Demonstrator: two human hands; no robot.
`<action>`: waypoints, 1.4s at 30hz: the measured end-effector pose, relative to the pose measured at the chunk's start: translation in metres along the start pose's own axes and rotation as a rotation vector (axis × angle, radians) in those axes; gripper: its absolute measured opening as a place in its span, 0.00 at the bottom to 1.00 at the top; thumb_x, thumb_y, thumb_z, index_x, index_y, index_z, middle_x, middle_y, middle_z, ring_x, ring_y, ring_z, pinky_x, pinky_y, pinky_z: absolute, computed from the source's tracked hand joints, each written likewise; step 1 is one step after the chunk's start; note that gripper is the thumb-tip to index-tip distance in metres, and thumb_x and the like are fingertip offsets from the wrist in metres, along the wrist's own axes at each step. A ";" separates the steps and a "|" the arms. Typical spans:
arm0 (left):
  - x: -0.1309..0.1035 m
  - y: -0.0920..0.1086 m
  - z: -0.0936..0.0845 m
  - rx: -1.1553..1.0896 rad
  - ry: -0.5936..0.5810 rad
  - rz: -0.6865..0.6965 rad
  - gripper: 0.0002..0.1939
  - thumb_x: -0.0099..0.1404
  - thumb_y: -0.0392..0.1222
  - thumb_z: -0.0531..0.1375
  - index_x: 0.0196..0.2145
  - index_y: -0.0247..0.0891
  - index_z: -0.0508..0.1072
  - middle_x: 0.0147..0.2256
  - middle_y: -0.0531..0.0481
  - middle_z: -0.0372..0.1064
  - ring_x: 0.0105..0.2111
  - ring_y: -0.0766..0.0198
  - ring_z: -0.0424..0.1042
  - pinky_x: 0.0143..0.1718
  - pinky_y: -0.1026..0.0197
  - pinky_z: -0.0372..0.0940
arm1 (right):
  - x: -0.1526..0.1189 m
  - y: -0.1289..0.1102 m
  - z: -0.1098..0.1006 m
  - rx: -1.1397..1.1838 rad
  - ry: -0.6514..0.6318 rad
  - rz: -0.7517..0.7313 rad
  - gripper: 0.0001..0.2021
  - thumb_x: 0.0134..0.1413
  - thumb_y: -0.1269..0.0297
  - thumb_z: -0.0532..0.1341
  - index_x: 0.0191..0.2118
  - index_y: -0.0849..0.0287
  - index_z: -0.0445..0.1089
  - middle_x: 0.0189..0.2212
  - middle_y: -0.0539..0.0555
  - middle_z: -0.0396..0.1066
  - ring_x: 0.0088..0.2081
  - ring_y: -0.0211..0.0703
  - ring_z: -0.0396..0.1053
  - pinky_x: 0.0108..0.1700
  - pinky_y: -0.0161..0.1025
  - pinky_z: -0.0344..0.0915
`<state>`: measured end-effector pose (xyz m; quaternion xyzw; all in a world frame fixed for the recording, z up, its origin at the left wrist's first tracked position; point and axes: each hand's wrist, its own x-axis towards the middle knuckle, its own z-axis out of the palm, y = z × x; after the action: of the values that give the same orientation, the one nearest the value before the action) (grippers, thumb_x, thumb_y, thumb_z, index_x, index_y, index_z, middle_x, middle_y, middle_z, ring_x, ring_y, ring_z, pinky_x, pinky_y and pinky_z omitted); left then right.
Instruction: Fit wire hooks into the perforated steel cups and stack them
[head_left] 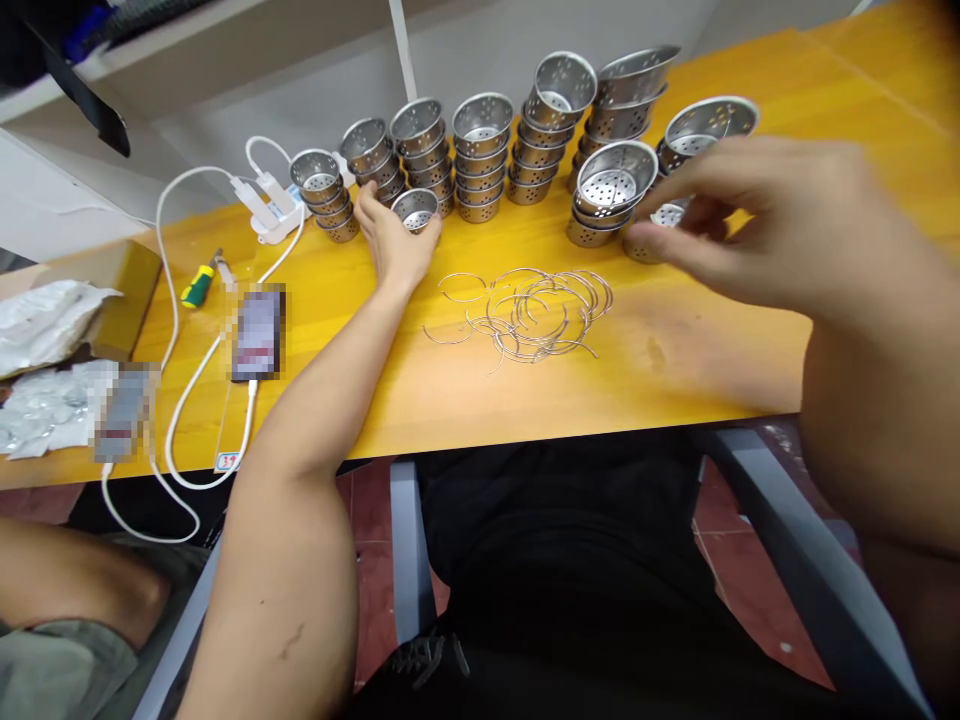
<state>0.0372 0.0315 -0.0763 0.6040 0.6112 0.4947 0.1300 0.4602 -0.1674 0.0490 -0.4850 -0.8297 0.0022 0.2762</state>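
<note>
My left hand (397,235) is wrapped around a small perforated metal cup (417,210) standing in front of the stacks. At the right, my right hand (757,220) is curled with thumb and fingers about another perforated cup (666,216), which it mostly hides. Just left of that hand, a short stack of perforated cups (616,185) has its top cup tilted. A loose pile of thin bent wire rings (536,315) lies on the table between my two hands.
Several stacks of perforated cups (481,150) line the back of the yellow table (480,400). On the left are a power strip (274,212), white cables, a green-and-yellow screwdriver (198,286), two phones, plastic bags (56,405) and a cardboard box (131,300). Another person's leg (75,580) shows at lower left.
</note>
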 end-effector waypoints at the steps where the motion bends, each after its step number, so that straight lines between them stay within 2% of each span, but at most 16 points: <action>1: 0.004 -0.004 0.001 -0.012 -0.016 -0.020 0.61 0.65 0.81 0.86 0.78 0.45 0.69 0.89 0.38 0.63 0.99 0.44 0.42 1.03 0.43 0.43 | 0.007 -0.005 0.000 0.040 -0.150 -0.054 0.24 0.86 0.34 0.64 0.59 0.48 0.86 0.48 0.62 0.85 0.40 0.61 0.83 0.50 0.59 0.80; 3: 0.011 -0.009 0.003 -0.057 -0.040 -0.052 0.58 0.65 0.74 0.89 0.76 0.47 0.68 0.86 0.37 0.67 0.96 0.41 0.54 1.02 0.40 0.49 | 0.023 -0.012 0.008 0.036 -0.421 -0.113 0.35 0.81 0.28 0.64 0.72 0.52 0.82 0.62 0.68 0.85 0.44 0.64 0.85 0.50 0.62 0.81; 5: 0.013 -0.011 0.005 -0.087 -0.052 -0.072 0.55 0.63 0.60 0.92 0.74 0.47 0.68 0.83 0.35 0.67 0.93 0.38 0.63 1.01 0.39 0.53 | 0.038 -0.013 0.025 -0.043 -0.611 -0.127 0.43 0.76 0.28 0.69 0.79 0.57 0.78 0.68 0.73 0.83 0.49 0.70 0.87 0.54 0.64 0.83; 8: 0.009 -0.011 0.006 -0.086 -0.077 -0.081 0.51 0.59 0.45 0.92 0.70 0.47 0.69 0.80 0.35 0.69 0.90 0.36 0.67 1.00 0.39 0.55 | 0.057 -0.009 0.057 -0.143 -0.727 -0.139 0.42 0.73 0.32 0.75 0.78 0.58 0.80 0.65 0.73 0.85 0.56 0.75 0.88 0.58 0.63 0.84; 11: 0.002 -0.011 0.008 -0.104 -0.087 -0.058 0.49 0.57 0.45 0.93 0.65 0.49 0.71 0.77 0.38 0.71 0.89 0.33 0.68 0.99 0.34 0.57 | 0.068 -0.005 0.081 -0.187 -0.755 -0.124 0.35 0.74 0.38 0.76 0.74 0.56 0.82 0.64 0.71 0.85 0.54 0.73 0.88 0.58 0.62 0.84; 15: -0.007 -0.011 0.012 -0.094 -0.092 0.030 0.46 0.63 0.61 0.93 0.64 0.49 0.72 0.72 0.43 0.76 0.87 0.39 0.68 0.97 0.33 0.61 | 0.074 -0.004 0.097 -0.171 -0.715 -0.127 0.19 0.78 0.53 0.70 0.64 0.56 0.87 0.59 0.69 0.88 0.53 0.71 0.89 0.58 0.59 0.84; 16: -0.009 -0.010 0.013 -0.095 -0.104 0.049 0.46 0.65 0.63 0.92 0.64 0.49 0.72 0.72 0.43 0.76 0.86 0.41 0.70 0.96 0.33 0.62 | 0.074 -0.004 0.101 -0.160 -0.685 -0.117 0.16 0.78 0.57 0.68 0.61 0.55 0.88 0.57 0.67 0.89 0.53 0.71 0.89 0.57 0.59 0.83; 18: -0.013 -0.007 0.014 -0.116 -0.136 0.075 0.45 0.66 0.57 0.92 0.65 0.50 0.70 0.71 0.43 0.77 0.82 0.42 0.74 0.94 0.32 0.65 | 0.075 -0.006 0.109 -0.125 -0.618 -0.086 0.13 0.78 0.63 0.67 0.57 0.53 0.89 0.54 0.65 0.91 0.53 0.70 0.90 0.55 0.57 0.82; 21: -0.018 -0.003 0.016 -0.142 -0.196 0.084 0.45 0.66 0.46 0.90 0.67 0.50 0.67 0.70 0.42 0.78 0.79 0.41 0.79 0.93 0.32 0.66 | 0.075 -0.008 0.120 -0.085 -0.555 -0.043 0.10 0.75 0.67 0.68 0.53 0.53 0.88 0.50 0.63 0.92 0.50 0.68 0.90 0.52 0.55 0.80; 25: -0.018 -0.003 0.017 -0.152 -0.233 0.092 0.46 0.67 0.40 0.87 0.69 0.50 0.65 0.69 0.42 0.79 0.80 0.41 0.80 0.94 0.34 0.65 | 0.074 -0.009 0.122 -0.030 -0.490 -0.019 0.06 0.71 0.68 0.70 0.48 0.53 0.86 0.43 0.60 0.91 0.44 0.64 0.88 0.47 0.53 0.76; 28: -0.017 -0.004 0.018 -0.160 -0.234 0.089 0.46 0.66 0.37 0.87 0.67 0.49 0.64 0.68 0.42 0.80 0.79 0.41 0.82 0.94 0.33 0.65 | 0.072 -0.007 0.117 0.111 -0.428 -0.006 0.06 0.72 0.64 0.70 0.49 0.53 0.86 0.41 0.60 0.90 0.40 0.62 0.86 0.47 0.53 0.77; 33: -0.017 -0.005 0.021 -0.204 -0.229 0.122 0.47 0.65 0.37 0.87 0.66 0.50 0.62 0.66 0.44 0.81 0.77 0.43 0.84 0.91 0.35 0.69 | 0.069 -0.005 0.113 0.368 -0.355 0.015 0.12 0.76 0.49 0.70 0.50 0.51 0.87 0.41 0.61 0.89 0.40 0.62 0.84 0.49 0.58 0.79; 38: -0.018 -0.005 0.019 -0.236 -0.255 0.205 0.50 0.66 0.49 0.90 0.69 0.53 0.61 0.71 0.42 0.79 0.79 0.42 0.81 0.92 0.36 0.68 | 0.068 -0.006 0.120 0.605 -0.279 0.066 0.18 0.71 0.39 0.78 0.47 0.47 0.84 0.35 0.56 0.83 0.35 0.59 0.78 0.45 0.58 0.78; 42: -0.022 0.007 0.015 -0.257 -0.260 0.271 0.53 0.67 0.57 0.90 0.73 0.56 0.61 0.76 0.41 0.75 0.81 0.42 0.79 0.93 0.38 0.68 | 0.067 -0.009 0.122 0.645 -0.187 0.077 0.22 0.72 0.32 0.77 0.47 0.46 0.83 0.39 0.59 0.85 0.38 0.61 0.80 0.47 0.61 0.81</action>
<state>0.0578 0.0178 -0.0877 0.7176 0.4347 0.4995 0.2157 0.3715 -0.0865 -0.0213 -0.4012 -0.7892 0.3193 0.3379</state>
